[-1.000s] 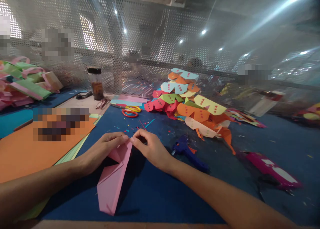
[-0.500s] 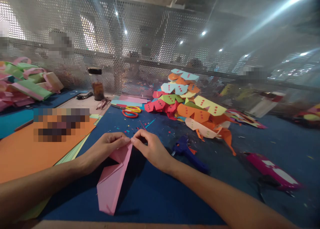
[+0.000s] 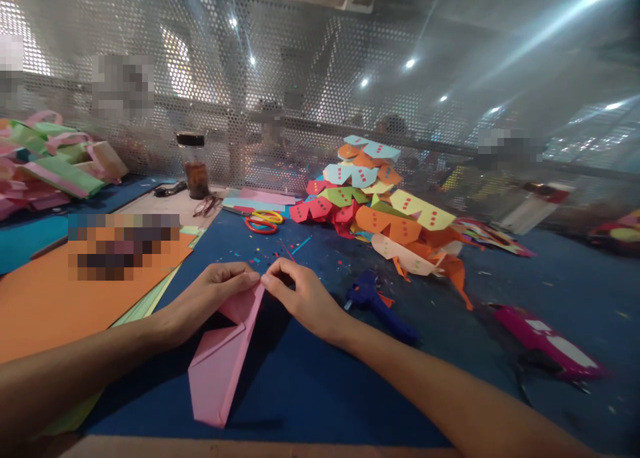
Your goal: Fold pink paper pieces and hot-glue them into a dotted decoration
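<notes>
A folded pink paper piece [image 3: 220, 368] hangs between my hands over the blue tabletop [image 3: 320, 391], its wide end toward me. My left hand [image 3: 220, 298] pinches its far tip between thumb and fingers. Meeting it at the same tip, my right hand [image 3: 300, 295] is closed in a pinch on the paper's edge. The exact spot under the fingertips is hidden. To the right of my right hand lies a blue glue gun [image 3: 377, 305]. Red-handled and yellow-handled scissors [image 3: 261, 225] lie beyond my hands, near scattered paper scraps [image 3: 295, 248].
Folded paper masks [image 3: 400, 221] form a colourful pile at back centre. Orange sheets [image 3: 125, 298] lie left, with a lidded jar [image 3: 193, 168] behind. A magenta tool [image 3: 545, 341] is at right. Paper bags [image 3: 60, 165] are heaped far left. A perforated metal screen [image 3: 280, 78] stands behind.
The pink paper's near end has swung slightly left. Both hands keep their pinch at the tip, almost in the same place. The view has shifted a little.
</notes>
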Motion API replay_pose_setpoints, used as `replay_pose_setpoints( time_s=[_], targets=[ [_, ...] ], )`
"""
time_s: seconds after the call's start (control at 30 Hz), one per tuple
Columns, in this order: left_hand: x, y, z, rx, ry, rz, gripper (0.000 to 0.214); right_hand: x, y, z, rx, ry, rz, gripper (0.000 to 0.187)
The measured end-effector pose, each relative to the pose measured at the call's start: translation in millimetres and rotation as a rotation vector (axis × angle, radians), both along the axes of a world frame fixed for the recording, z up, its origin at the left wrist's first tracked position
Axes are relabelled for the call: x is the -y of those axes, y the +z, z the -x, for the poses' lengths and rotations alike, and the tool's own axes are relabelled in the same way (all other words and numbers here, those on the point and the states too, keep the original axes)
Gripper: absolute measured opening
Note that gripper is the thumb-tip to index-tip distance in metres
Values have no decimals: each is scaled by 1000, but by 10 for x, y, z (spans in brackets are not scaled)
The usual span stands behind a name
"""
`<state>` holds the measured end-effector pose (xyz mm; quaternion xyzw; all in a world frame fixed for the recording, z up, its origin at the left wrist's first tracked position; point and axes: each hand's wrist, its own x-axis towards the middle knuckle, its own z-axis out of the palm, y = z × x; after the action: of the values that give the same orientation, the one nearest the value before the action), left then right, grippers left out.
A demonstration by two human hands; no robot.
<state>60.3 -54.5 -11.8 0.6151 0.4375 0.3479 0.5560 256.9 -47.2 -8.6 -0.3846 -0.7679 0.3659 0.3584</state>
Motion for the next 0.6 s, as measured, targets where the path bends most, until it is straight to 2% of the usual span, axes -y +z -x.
replay_pose_setpoints(
  time_s=[0.27,0.6],
  targets=[
    [-8,28,-34,-26,-11,-25,43,15,21,6,16,0,5,21],
    [22,39,-34,4,-17,37,43,9,20,6,6,-2,-27,19]
  ],
)
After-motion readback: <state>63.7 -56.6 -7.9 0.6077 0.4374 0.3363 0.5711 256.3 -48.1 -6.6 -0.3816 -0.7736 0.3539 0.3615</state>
